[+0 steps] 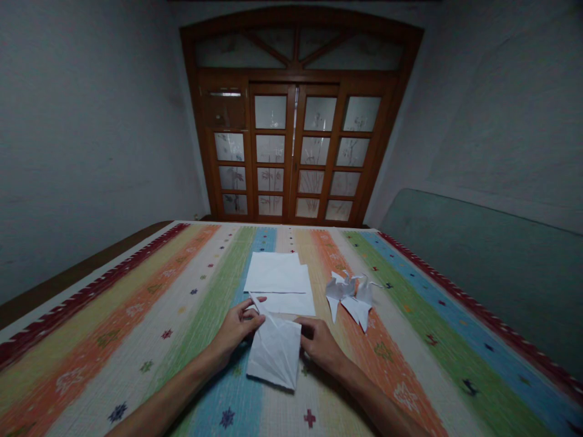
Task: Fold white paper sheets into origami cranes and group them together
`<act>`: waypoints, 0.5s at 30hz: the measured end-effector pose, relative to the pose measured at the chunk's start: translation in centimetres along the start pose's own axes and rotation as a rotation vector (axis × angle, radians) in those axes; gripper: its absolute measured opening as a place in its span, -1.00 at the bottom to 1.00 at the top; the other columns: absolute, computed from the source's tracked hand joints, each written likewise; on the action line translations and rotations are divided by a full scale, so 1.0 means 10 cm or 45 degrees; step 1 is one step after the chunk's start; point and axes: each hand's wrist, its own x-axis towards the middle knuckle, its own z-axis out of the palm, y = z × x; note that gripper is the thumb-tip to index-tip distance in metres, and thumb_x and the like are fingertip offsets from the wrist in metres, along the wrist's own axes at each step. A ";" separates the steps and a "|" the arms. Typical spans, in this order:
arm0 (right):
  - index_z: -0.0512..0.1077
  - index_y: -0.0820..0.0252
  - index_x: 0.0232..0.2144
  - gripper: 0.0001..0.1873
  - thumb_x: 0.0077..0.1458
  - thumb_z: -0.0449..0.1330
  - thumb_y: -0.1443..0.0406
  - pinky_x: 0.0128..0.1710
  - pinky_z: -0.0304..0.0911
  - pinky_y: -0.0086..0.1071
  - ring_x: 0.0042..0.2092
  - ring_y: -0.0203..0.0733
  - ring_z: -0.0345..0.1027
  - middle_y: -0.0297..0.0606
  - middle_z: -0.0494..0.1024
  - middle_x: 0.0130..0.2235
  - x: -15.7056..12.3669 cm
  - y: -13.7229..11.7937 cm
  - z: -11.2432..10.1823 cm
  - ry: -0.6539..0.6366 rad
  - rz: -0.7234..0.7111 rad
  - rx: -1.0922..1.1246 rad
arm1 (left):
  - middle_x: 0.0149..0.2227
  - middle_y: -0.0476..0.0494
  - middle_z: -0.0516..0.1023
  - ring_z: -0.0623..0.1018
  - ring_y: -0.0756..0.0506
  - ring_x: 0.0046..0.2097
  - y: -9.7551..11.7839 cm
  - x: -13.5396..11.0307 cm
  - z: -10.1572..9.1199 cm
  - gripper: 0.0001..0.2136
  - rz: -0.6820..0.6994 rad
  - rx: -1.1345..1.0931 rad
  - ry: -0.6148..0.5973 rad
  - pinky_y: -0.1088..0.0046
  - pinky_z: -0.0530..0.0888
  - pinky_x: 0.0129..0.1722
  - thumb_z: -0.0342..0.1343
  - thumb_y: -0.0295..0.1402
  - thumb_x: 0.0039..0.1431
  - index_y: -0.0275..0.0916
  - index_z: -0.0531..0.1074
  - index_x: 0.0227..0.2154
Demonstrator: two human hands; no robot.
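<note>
A partly folded sheet of white paper (274, 353), creased in several places, is between my two hands above the striped cloth. My left hand (240, 328) pinches its upper left, where a narrow pointed strip of paper sticks up past the fingers. At its right edge, my right hand (319, 345) is closed with the thumb and bent fingers against the paper. Just beyond lie flat white paper sheets (276, 273), one overlapping another. Folded white paper cranes (350, 297) stand close together to the right; their exact number is hard to tell.
A striped tablecloth (182, 340) covers the table, which runs away from me. Wooden doors with glass panes (291, 152) stand beyond its far edge. A pale green panel (478, 267) rises along the right side, and a grey wall (91, 133) is on the left.
</note>
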 end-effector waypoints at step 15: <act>0.49 0.18 0.00 -0.51 0.02 0.10 0.16 -0.20 0.37 -0.23 -0.22 -0.04 0.50 -0.20 0.63 -0.26 -0.02 -0.07 -0.02 -0.153 0.229 0.438 | -0.20 -0.11 0.52 0.56 -0.09 -0.28 -0.13 -0.07 0.12 -0.46 0.185 0.204 -0.169 0.45 0.45 -0.32 0.37 -0.18 -0.04 -0.20 0.41 0.02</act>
